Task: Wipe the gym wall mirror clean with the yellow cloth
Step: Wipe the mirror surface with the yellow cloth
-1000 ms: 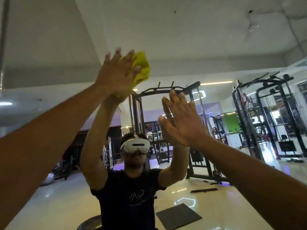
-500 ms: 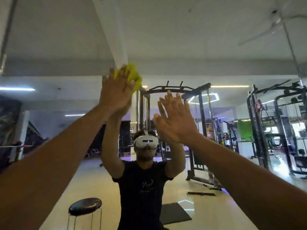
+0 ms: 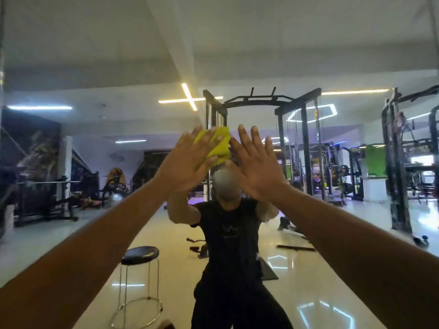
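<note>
Mirror (image 3: 71, 67): filling the whole view ahead, a hard, flat, fixed pane; I judge it is going to take firm pressure but is smooth enough to let a palm slide.
Left hand (image 3: 187, 162): raised near the centre of the view, fingers straight and spread, pressing flat against the glass with the yellow cloth (image 3: 219, 146) trapped under them.
Yellow cloth: bunching out past the fingertips toward 1 o'clock of the left hand, sitting between that hand and the mirror; soft, light and floppy by the look of its folds, so it is probably going to creep out from under the palm.
Where to hold: I judge the flat palm over the cloth's middle is serving best, with the loose edge gathered back under the fingers.
Right hand (image 3: 259, 167): just beside the cloth at its 3 o'clock, fingers straight and fanned, holding nothing; whether it is touching the glass I cannot tell.
Reflection: the person's own figure is showing behind both hands, with a black stool (image 3: 140, 255) at 7 o'clock and a black rack (image 3: 297, 138) at 1 o'clock, farther off.
</note>
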`<state>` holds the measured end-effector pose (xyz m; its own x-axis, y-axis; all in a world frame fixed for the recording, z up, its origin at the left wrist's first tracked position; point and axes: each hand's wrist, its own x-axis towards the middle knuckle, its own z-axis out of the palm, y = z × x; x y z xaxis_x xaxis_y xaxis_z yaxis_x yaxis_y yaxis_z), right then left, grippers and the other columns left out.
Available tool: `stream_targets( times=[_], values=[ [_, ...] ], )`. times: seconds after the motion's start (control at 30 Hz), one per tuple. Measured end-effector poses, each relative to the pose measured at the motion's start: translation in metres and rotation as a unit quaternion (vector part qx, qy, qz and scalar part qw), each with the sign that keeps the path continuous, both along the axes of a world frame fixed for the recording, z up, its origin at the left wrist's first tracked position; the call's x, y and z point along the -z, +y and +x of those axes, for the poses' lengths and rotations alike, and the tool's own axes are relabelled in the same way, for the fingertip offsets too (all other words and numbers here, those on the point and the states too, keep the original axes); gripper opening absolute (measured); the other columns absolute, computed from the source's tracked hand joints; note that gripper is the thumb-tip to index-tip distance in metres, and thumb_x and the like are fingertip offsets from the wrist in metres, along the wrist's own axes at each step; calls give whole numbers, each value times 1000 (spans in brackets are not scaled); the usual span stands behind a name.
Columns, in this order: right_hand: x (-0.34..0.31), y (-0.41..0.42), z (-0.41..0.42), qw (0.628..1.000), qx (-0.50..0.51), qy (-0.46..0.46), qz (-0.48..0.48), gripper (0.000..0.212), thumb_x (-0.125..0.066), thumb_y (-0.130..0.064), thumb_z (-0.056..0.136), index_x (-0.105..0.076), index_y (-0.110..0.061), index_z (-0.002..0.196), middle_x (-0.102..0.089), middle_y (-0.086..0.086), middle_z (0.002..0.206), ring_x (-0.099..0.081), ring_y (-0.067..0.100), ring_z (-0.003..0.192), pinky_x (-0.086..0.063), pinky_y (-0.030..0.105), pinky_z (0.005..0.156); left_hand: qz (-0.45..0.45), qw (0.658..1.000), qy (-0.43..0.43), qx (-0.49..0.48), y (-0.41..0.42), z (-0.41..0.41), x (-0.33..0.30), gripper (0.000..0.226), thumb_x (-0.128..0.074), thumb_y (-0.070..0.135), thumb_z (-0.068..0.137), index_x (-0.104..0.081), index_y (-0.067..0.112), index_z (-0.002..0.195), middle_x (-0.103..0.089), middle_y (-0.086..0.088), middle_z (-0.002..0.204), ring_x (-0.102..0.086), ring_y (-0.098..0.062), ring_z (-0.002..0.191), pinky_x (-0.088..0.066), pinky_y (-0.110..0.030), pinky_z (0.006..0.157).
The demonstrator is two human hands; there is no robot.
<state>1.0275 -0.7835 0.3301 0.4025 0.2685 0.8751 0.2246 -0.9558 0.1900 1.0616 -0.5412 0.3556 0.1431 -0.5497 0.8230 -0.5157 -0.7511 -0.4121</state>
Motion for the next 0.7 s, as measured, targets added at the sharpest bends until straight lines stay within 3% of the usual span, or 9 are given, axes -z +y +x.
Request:
stream_targets(
  times=[0.03, 0.1, 0.2, 0.27, 0.33, 0.43, 0.5, 0.63, 0.7],
  values=[
    [6, -1, -1, 1000, -8, 6, 2, 74, -15, -66, 113, -1, -32, 178, 17, 2, 185, 24, 28, 169, 9, 61, 137, 11, 999, -35, -34, 11, 1, 4, 67, -13, 62, 115, -16, 33, 174, -6, 8, 183, 6, -24, 169, 5, -55, 135],
    [20, -3, -1, 1000, -14, 8, 1, 73, -15, -63, 113, -5, -32, 178, 15, 2, 185, 24, 28, 169, 9, 60, 137, -99, 986, -81, -110, 30, 2, -3, 70, -13, 63, 115, -19, 26, 174, -12, -2, 182, -3, -33, 169, 2, -60, 134],
    [35, -7, 4, 1000, -20, -17, -2, 69, -19, -56, 115, -9, -30, 178, 11, 3, 186, 19, 29, 170, 10, 60, 137, -318, 945, 8, -78, 9, -4, -3, 68, -25, 56, 117, -14, 21, 174, -14, -9, 181, -2, -36, 168, -1, -63, 133],
    [43, -7, 9, 999, -22, -32, -7, 68, -18, -55, 116, -6, -29, 178, 12, 3, 186, 18, 30, 171, 14, 58, 136, -267, 963, 19, -19, -30, -9, 38, 65, -28, 50, 119, -2, 29, 174, 1, 3, 182, 11, -29, 168, 5, -58, 135],
    [47, -7, 12, 999, -22, -46, -9, 68, -16, -54, 116, -5, -29, 178, 12, 4, 186, 17, 30, 171, 16, 56, 136, -121, 992, 22, 6, -41, -2, 92, 66, -29, 44, 119, 6, 35, 173, 8, 9, 182, 13, -26, 169, 5, -57, 136],
    [47, -7, 14, 998, -36, -48, 1, 68, -16, -56, 116, -9, -28, 178, 9, 4, 186, 16, 30, 171, 15, 56, 136, 46, 998, -38, -23, -4, 9, 98, 64, -26, 48, 117, 0, 32, 174, -4, 2, 183, 1, -28, 170, -3, -58, 136],
    [47, -5, 13, 999, -37, -39, 7, 69, -18, -57, 117, -8, -28, 178, 10, 3, 186, 16, 30, 171, 13, 58, 136, 10, 999, -39, -36, 11, 11, 61, 62, -20, 54, 117, -10, 29, 173, -10, 2, 181, -3, -29, 169, -3, -60, 136],
    [50, -9, 16, 998, -36, -43, 2, 67, -22, -55, 118, -10, -28, 178, 9, 3, 186, 15, 29, 172, 5, 62, 137, -255, 966, 38, 9, -15, 3, 20, 64, -30, 49, 119, -9, 25, 174, -9, 0, 182, 4, -32, 169, 3, -56, 135],
    [48, -12, 15, 998, -52, -41, 4, 65, -23, -53, 119, -11, -29, 178, 8, 2, 187, 14, 27, 172, 2, 62, 137, -234, 971, 35, 7, -41, 1, 38, 62, -31, 46, 119, -9, 27, 174, -4, 3, 183, 9, -29, 169, 7, -53, 135]
  ],
)
